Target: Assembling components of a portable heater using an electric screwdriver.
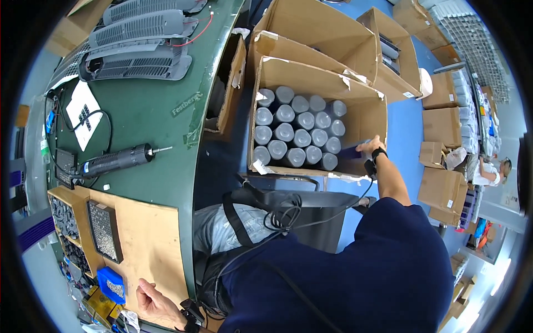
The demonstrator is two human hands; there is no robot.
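Right hand [371,147] reaches into the open box [363,119] on the blue floor, right of the bench. Fingers closed on a dark blue cylinder [351,152] at the box's near right corner. Cylinder lies tilted, just beside the last row of grey cylinders [297,130]. Those stand upright in tight rows and fill the left and middle of the box; right part of the box is bare cardboard. Black band on the right wrist.

Left hand [152,302] rests on the brown board [147,238] at the bench's near edge. Fingers loosely curled, holding nothing that I can see. Blue bin [112,286] of small parts sits just left of it. Black tray [104,230] of small metal parts further up the board, wooden compartments [66,222] left of that.

On the green bench [150,111]: black power screwdriver [116,161] lying on its side, bit pointing right, cable running off left. Grey vent grilles [139,39] stacked at the far end, red wire beside them. White sheet [83,114] left of the screwdriver.

More open boxes [316,30] behind the first, and closed cartons [441,127] along the right. Another person [491,169] far right, well apart.
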